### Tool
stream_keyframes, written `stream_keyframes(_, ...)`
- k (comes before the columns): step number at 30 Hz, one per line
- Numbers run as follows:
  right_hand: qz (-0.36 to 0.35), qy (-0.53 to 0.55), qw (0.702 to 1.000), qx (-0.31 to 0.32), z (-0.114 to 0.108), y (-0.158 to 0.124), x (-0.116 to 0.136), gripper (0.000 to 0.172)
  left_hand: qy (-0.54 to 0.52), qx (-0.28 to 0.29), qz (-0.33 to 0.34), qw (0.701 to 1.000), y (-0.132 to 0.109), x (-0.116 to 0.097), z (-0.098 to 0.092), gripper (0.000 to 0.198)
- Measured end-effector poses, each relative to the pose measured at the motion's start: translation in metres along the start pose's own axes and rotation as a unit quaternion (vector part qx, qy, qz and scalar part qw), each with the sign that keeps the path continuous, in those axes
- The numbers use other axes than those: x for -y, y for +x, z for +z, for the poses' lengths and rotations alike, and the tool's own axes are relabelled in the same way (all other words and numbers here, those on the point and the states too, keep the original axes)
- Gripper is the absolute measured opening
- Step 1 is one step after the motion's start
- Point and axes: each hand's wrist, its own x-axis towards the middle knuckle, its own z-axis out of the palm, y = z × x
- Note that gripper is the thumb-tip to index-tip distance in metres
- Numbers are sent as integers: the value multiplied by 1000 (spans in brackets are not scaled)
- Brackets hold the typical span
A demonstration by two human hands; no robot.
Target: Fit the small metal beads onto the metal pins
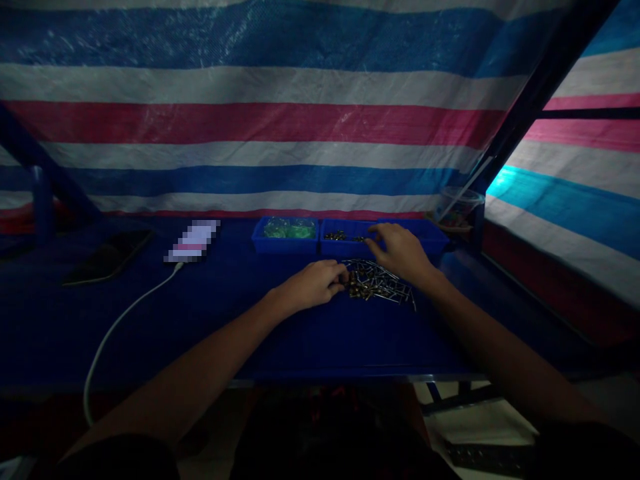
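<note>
A loose pile of small metal pins (383, 283), thin silvery shafts with some brass-coloured ends, lies on the blue tabletop. At its left edge, my left hand (317, 283) has its fingers bent together in a pinch; whatever is between them is too small to make out. My right hand (400, 250) hovers over the front of a blue bin (345, 248), behind the pile. Its thumb and forefinger are drawn close together, and anything in them cannot be made out. Inside that bin lie several small brass-coloured pieces (335, 235).
Left of that bin stands another blue bin (257, 241) with green, plastic-wrapped contents (290, 229). A third blue bin (433, 233) and a clear tub (457, 207) are at right. A lit phone (194, 241) with a white cable (117, 323) and a dark phone (110, 257) lie left.
</note>
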Motion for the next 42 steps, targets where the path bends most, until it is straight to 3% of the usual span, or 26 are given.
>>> stream_keyframes(6, -97, 116, 988, 24, -1, -10, 19, 22, -32, -17, -12, 999, 2, -2, 4, 10)
stream_keyframes(9, -150, 160, 974, 59, -1, -13, 24, 17, -148, -41, -68, 986, 5, -3, 1, 8)
stream_keyframes(13, -168, 246, 953, 62, 0, -18, 30, 17, -386, -70, -140, 909, 8, -5, -10, 11)
stream_keyframes(18, -167, 289, 942, -29, 3, -19, 37, 11, -585, -43, -150, 796, 6, -10, -18, 11)
stream_keyframes(22, -163, 300, 939, -53, 2, -18, 38, 11, -621, -41, -149, 768, 5, -11, -18, 13)
stream_keyframes(29, -127, 292, 946, -54, -1, -15, 36, 14, -577, -94, -169, 793, 9, -10, -15, 15)
stream_keyframes(30, -116, 284, 950, -59, -2, -14, 36, 17, -550, -95, -170, 812, 9, -10, -14, 17)
stream_keyframes(32, -94, 250, 960, -79, -5, -12, 33, 23, -443, -92, -157, 878, 9, -11, -13, 20)
stream_keyframes(34, -60, 206, 967, -140, -13, -10, 28, 28, -281, -85, -114, 949, 6, -13, -10, 19)
stream_keyframes(36, -5, 169, 954, -246, -24, -7, 22, 29, -137, -62, -49, 987, 3, -16, -6, 18)
stream_keyframes(39, 64, 113, 909, -395, -38, 3, 14, 31, -41, -17, 27, 999, 0, -22, -1, 14)
stream_keyframes(40, 71, 89, 907, -406, -40, 8, 11, 32, -28, -7, 35, 999, 0, -23, 0, 13)
stream_keyframes(42, 66, 32, 934, -349, -37, 16, 5, 35, -11, 0, 35, 999, -1, -23, 2, 11)
